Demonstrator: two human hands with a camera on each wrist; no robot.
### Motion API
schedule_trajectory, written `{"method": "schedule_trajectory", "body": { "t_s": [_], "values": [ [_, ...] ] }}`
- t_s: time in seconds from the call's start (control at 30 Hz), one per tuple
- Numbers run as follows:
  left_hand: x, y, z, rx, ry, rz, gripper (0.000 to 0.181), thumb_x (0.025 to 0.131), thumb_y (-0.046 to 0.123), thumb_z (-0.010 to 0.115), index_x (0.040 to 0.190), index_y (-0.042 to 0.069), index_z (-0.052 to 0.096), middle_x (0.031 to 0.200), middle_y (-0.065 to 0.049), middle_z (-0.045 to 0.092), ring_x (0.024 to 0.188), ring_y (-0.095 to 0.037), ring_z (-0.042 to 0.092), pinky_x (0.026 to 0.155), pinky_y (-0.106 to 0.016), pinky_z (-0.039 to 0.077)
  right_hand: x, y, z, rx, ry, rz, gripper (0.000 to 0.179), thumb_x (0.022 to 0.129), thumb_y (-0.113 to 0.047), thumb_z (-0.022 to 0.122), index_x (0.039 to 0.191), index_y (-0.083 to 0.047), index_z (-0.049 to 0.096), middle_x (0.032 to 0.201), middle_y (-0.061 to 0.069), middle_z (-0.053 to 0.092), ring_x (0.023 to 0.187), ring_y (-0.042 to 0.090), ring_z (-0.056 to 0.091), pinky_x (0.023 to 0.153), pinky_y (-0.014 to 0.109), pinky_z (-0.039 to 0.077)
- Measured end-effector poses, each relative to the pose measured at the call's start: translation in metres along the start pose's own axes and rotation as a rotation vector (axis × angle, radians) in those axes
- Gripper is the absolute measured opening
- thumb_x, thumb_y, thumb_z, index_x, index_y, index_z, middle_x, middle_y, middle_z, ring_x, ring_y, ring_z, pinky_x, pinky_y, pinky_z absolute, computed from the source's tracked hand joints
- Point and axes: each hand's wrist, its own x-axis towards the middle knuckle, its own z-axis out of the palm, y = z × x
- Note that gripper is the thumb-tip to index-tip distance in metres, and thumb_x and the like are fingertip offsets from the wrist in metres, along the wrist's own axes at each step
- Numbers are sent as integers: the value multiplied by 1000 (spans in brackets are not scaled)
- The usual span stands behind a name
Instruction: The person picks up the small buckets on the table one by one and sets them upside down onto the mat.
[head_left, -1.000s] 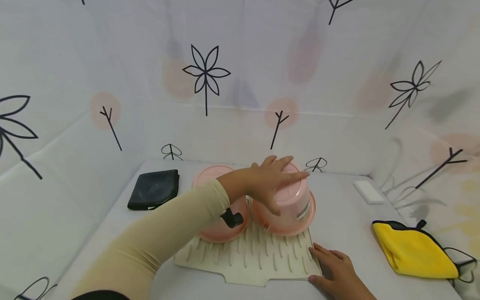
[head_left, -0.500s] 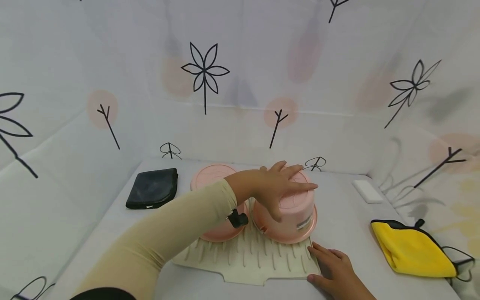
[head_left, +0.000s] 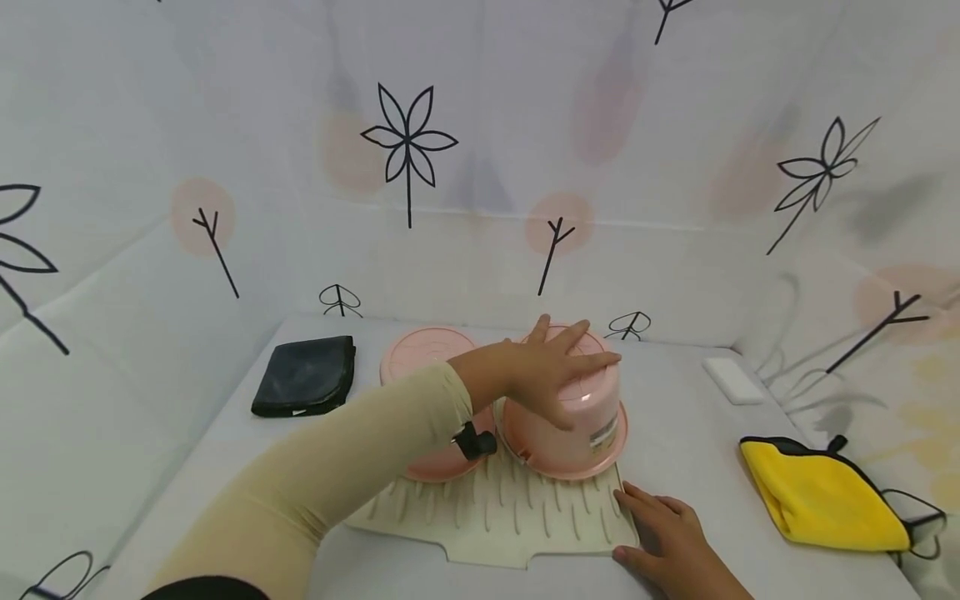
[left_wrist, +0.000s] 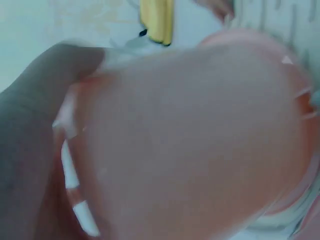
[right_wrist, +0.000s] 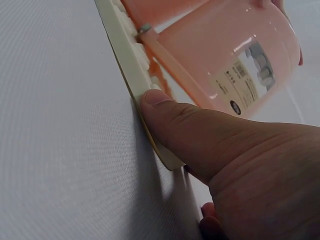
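My left hand [head_left: 543, 375] grips the base of an upturned pink plastic tub [head_left: 588, 429], its fingers spread over the top and the thumb down the near side. The tub's mouth faces down close over the right half of a cream ridged draining board [head_left: 498, 525]. In the right wrist view a printed label [right_wrist: 245, 77] shows on the tub's side. A second upturned pink tub [head_left: 427, 348] stands on the left half, partly hidden by my left forearm. My right hand [head_left: 671, 537] holds the board's near right corner between thumb and fingers.
A black folded pouch [head_left: 303, 377] lies at the back left of the white table [head_left: 247, 500]. On the right are a yellow cloth with black trim [head_left: 828, 496] and a white flat block [head_left: 733, 381]. A patterned fabric wall [head_left: 480, 167] stands behind.
My left hand and the tub in it shifted slightly toward me and right, then back a little away and left. The right hand stayed at the board's corner.
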Motion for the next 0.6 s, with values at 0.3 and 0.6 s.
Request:
{"method": "schedule_trajectory", "body": {
  "t_s": [0.3,0.6],
  "values": [
    [7,3,14,56,99,-14,92,88,79,58,155,69,-3,176,10,-12,160,-48,2,109,-78,35,2,-1,0,0,-8,6,82,82,-49,85,148,-10,59,158,18,50,135,49,42,105,74,36],
    [19,4,10,153,-27,163,91,90,70,64,153,71,-1,174,21,-10,162,-42,-3,118,-75,25,2,0,-1,-6,-10,9,82,81,-50,85,149,-12,59,160,17,49,136,47,42,106,72,36]
  ]
}}
